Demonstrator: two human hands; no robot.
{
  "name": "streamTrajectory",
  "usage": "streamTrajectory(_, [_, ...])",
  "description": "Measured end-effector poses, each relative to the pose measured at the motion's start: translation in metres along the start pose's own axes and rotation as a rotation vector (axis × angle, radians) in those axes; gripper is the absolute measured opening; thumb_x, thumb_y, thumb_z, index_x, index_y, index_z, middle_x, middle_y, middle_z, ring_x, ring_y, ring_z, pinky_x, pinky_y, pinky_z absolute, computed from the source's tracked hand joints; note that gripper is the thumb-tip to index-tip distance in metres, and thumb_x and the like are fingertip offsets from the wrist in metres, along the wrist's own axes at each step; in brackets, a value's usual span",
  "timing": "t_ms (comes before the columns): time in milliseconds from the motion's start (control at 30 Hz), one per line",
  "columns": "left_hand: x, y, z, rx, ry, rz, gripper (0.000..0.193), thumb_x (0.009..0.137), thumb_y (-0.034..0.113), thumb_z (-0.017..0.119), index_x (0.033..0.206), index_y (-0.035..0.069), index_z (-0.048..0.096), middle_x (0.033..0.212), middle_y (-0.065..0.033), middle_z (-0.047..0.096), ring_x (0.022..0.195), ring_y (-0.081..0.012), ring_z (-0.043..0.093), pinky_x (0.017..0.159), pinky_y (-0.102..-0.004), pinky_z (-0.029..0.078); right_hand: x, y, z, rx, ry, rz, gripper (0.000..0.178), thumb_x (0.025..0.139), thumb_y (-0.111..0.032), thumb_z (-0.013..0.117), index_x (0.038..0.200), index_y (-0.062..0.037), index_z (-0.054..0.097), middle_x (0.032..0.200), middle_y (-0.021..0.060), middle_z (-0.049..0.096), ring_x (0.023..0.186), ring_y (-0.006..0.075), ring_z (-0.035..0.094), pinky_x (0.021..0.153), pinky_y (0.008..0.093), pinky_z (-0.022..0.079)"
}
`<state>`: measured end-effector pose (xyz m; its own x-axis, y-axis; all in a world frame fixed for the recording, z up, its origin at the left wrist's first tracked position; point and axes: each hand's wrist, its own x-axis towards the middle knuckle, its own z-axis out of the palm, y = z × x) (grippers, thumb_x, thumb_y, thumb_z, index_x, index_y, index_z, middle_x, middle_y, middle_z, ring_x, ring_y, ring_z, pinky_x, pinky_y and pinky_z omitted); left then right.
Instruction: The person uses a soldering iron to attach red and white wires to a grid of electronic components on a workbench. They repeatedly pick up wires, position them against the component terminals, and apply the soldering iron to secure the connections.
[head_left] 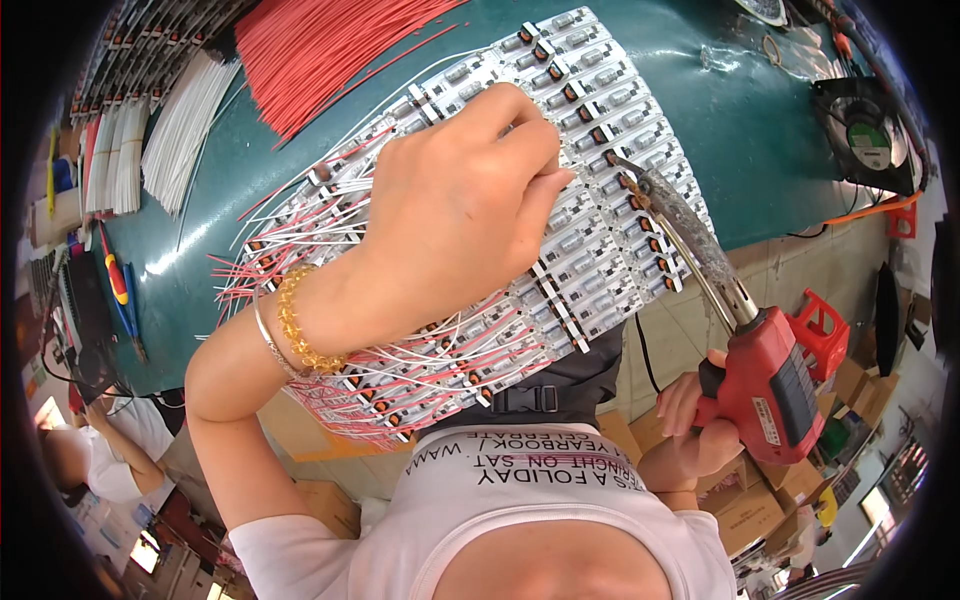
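Note:
A wide panel of small white circuit boards (590,275) lies across the green table and overhangs its near edge. Over its middle, my left hand (465,195) is closed in a pinch; whatever is between the fingertips is hidden. Red and white wires (450,365) stick out from the boards on the left part of the panel, some beneath my left wrist. My right hand (700,440) grips a red soldering gun (765,390) by its handle, off the table's near side. Its long dark barrel points up-left, and the tip is at the boards just right of my left fingertips.
Loose red wires (310,60) and white wires (190,130) lie at the far left, near stacked boards (140,50). A hand tool with red-and-yellow handle (115,280) rests on the left. A black fan (865,140) stands far right. Another person (125,450) sits lower left.

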<state>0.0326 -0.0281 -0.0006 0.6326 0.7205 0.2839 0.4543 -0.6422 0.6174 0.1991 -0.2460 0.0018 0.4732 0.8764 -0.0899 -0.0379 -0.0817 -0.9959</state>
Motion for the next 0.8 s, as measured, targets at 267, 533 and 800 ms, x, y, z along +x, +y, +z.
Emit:
streamTrajectory(267, [-0.007,0.009,0.003,-0.091,-0.005,-0.002,0.01,0.071,0.0,0.07,0.073,0.002,0.06,0.084,-0.0063,0.06,0.065,-0.0187,0.059,0.053,-0.0267,0.045,-0.009,0.006,-0.011,0.027,-0.001,0.006,0.084,0.082,-0.062,0.053,0.123,0.0097,0.038,0.046,-0.0012,0.042,0.037,0.0102,0.041,0.042,0.0229,0.037])
streamTrajectory(533, [-0.008,0.009,0.008,-0.016,-0.002,0.035,0.011,0.071,0.0,0.069,0.072,0.003,0.059,0.083,-0.0054,0.06,0.061,-0.017,0.059,0.05,-0.026,0.046,-0.011,0.0,-0.007,-0.034,0.008,0.053,0.077,0.079,-0.062,0.057,0.113,0.0057,0.043,0.047,0.0001,0.044,0.038,0.0118,0.042,0.042,0.0244,0.036])
streamTrajectory(800, [-0.007,0.009,0.01,0.027,0.012,0.06,0.012,0.071,0.0,0.068,0.071,0.003,0.057,0.081,-0.0045,0.059,0.056,-0.0155,0.058,0.047,-0.0254,0.044,-0.011,-0.003,-0.003,-0.056,0.039,0.06,0.076,0.079,-0.061,0.058,0.111,0.0066,0.045,0.046,-0.0005,0.044,0.038,0.0118,0.042,0.042,0.0244,0.037])
